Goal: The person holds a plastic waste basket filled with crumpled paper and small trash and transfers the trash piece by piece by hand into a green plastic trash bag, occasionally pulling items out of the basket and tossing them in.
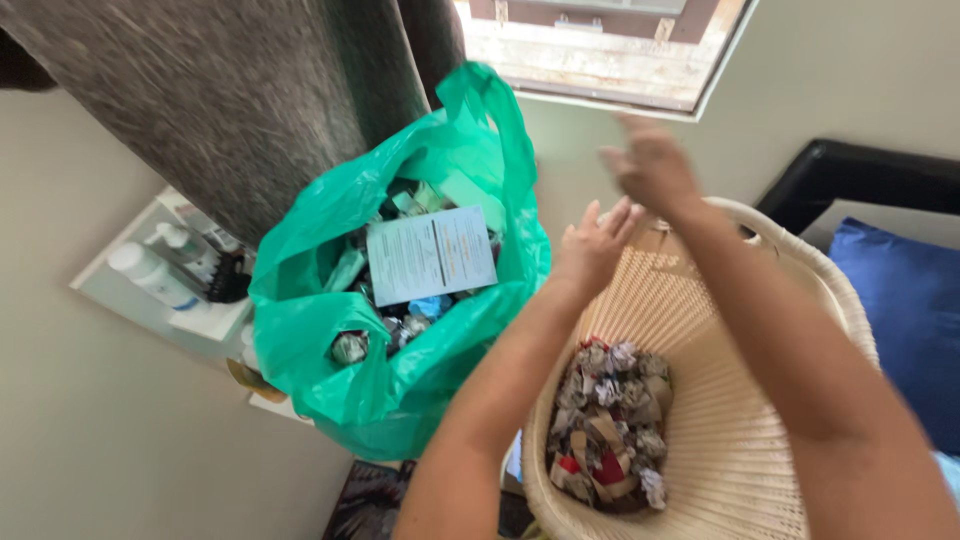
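We reach over basket (760,420) with both hands. Left hand (592,248) open, flat, touching far rim. Right hand (652,165) blurry, can't tell if open. Best we hold rim firm, tip slow, so scraps (608,425) don't spill. One basket near right, one green bag (400,300) left, one paper sheet (430,255) on top.

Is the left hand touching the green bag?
Apart. The head view shows the left hand over the woven basket rim, with wall showing between it and the green bag.

Motion-blurred right hand (652,160), grip unclear
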Action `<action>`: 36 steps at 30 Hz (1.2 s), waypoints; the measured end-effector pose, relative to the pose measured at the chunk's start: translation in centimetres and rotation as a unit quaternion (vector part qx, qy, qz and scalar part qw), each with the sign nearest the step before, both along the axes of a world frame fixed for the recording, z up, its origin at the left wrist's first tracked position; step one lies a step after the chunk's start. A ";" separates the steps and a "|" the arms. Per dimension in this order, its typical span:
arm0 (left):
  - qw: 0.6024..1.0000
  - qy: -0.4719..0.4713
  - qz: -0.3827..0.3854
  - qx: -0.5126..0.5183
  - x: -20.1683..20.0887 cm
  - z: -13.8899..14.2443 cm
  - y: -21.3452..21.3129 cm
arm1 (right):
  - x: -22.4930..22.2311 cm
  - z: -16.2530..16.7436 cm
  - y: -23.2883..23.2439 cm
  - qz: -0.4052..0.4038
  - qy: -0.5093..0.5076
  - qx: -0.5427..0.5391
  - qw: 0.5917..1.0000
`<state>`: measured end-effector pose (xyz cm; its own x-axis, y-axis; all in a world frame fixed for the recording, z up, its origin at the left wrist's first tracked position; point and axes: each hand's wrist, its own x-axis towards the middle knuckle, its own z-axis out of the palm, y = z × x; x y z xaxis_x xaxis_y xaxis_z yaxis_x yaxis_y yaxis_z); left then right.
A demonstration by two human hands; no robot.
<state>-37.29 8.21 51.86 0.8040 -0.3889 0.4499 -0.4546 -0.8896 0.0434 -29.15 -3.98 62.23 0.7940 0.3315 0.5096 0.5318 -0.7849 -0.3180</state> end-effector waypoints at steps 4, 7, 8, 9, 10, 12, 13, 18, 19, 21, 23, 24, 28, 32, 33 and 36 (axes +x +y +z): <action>1.000 -0.021 -0.002 -0.005 1.2 -1.2 0.3 | -1.4 -1.2 -9.0 -0.022 -0.036 -0.114 0.993; 0.997 -0.068 -0.011 -0.031 2.4 -2.8 0.6 | -2.7 -2.2 -12.5 -0.030 0.169 -0.084 0.982; 0.995 -0.090 -0.017 -0.044 2.7 -3.1 0.7 | -3.0 -2.3 -13.1 -0.051 0.164 -0.097 0.980; 0.994 -0.091 -0.020 -0.051 2.6 -3.3 0.8 | -3.3 -2.5 -13.3 -0.072 0.160 -0.111 0.978; 0.994 -0.091 -0.022 -0.059 2.4 -3.3 1.1 | -3.5 -2.5 -13.4 -0.093 0.157 -0.126 0.975; 0.997 -0.033 0.026 -0.057 1.3 -2.5 1.5 | -3.7 -2.4 -13.2 -0.052 0.109 -0.120 0.985; 0.996 0.028 0.076 -0.048 0.2 -2.1 1.6 | -3.7 -2.3 -13.0 -0.031 0.087 -0.118 0.989; 0.877 0.285 0.383 -0.053 -6.5 0.1 1.6 | -3.8 -2.5 -11.9 -0.040 0.076 -0.131 0.988; 0.876 0.257 0.405 -0.053 -8.2 -0.1 1.9 | -3.8 -2.6 -11.7 -0.033 0.050 -0.137 0.989; 0.869 0.206 0.447 -0.052 -11.0 -1.1 2.2 | -3.9 -3.1 -11.2 0.037 -0.043 -0.135 0.989; 0.889 0.144 0.432 -0.040 -12.4 -2.3 2.3 | -4.0 -3.6 -10.5 0.110 -0.151 -0.150 0.971; 0.899 0.107 0.424 -0.033 -12.7 -2.7 2.6 | -3.9 -3.7 -10.1 0.148 -0.216 -0.166 0.951; 0.921 0.062 0.382 -0.036 -12.4 -3.1 2.6 | -3.5 -4.0 -8.6 0.201 -0.350 -0.314 0.859; 0.927 0.080 0.361 -0.060 -12.5 -1.5 2.2 | -2.7 -5.2 -7.6 0.258 -0.492 -0.338 0.760; 0.928 0.089 0.355 -0.068 -12.4 -1.1 1.9 | -2.4 -5.8 -7.3 0.300 -0.478 -0.356 0.745; 0.937 0.101 0.326 -0.071 -11.4 0.1 0.9 | -1.8 -9.0 -5.8 0.406 -0.336 -0.409 0.745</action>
